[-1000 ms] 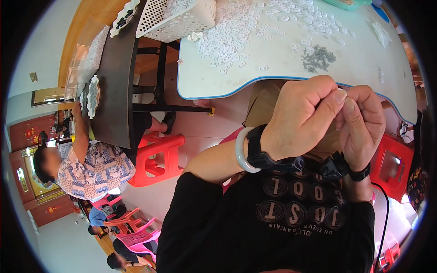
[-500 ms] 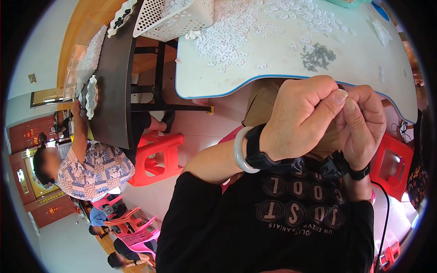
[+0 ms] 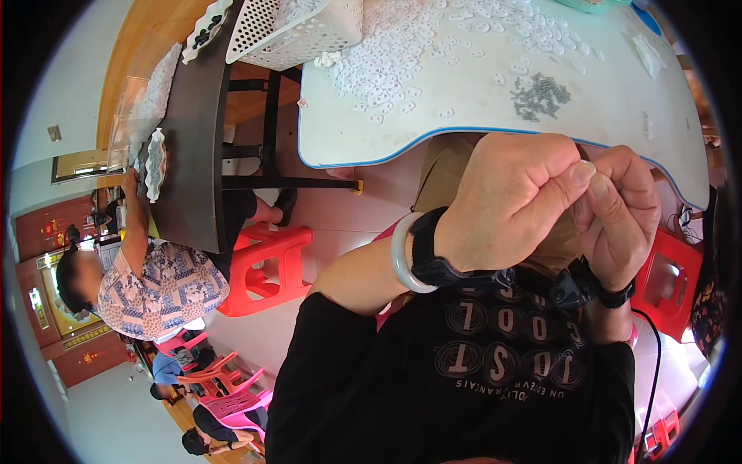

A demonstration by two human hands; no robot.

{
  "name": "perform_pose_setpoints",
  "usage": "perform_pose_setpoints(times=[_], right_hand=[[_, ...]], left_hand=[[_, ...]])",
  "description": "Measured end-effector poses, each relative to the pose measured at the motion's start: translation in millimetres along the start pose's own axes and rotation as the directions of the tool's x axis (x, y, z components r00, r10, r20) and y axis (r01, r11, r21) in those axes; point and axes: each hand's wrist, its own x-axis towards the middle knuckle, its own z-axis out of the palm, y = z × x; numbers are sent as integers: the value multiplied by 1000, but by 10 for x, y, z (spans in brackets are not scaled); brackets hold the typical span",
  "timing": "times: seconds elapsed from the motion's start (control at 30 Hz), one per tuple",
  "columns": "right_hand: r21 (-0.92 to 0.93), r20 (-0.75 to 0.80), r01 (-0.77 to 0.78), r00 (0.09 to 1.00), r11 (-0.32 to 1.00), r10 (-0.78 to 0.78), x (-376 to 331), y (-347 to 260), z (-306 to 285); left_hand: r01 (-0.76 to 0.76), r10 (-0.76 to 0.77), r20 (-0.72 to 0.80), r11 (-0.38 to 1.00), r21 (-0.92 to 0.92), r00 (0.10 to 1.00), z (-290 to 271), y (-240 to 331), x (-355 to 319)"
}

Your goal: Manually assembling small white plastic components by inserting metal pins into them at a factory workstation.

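Observation:
Past the table's near edge, my left hand is closed, thumb pressed against its curled fingers. Close against it is my right hand, also pinched, and the two thumb tips meet. Whatever lies between the fingertips is hidden or too small to name. Beyond the hands, a pile of small grey rod-like pieces rests on the white table. Many small white flat plastic pieces are spread over its far left part.
A white perforated basket stands at the table's far left corner. A dark table is to the left, where a person in a patterned shirt sits. Red stools stand on both sides. A clear plastic bag lies far right.
Both hands have shifted slightly down and to the right, still pinched together. The pieces on the table have not moved.

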Motion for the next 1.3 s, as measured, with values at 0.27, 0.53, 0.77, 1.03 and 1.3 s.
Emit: perform_pose_setpoints(times=[0.27,0.53,0.77,1.03,1.3], right_hand=[[7,-4,-7,1000,1000,7,-22,-2,6],[27,-34,30,999,999,-29,-59,47,42],[2,-65,21,998,1000,-21,-84,51,104],[-46,-57,19,998,999,-21,-93,75,31],[-103,-72,-1,997,995,-7,-106,76,19]], left_hand=[[34,-36,-18,997,-69,999,73,-20,-37],[119,-117,21,980,-161,993,65,0,-37],[99,-102,-22,989,-112,994,85,-59,-39],[185,-180,45,970,-155,983,79,-79,-20],[470,-415,239,646,-601,878,55,-81,34]])
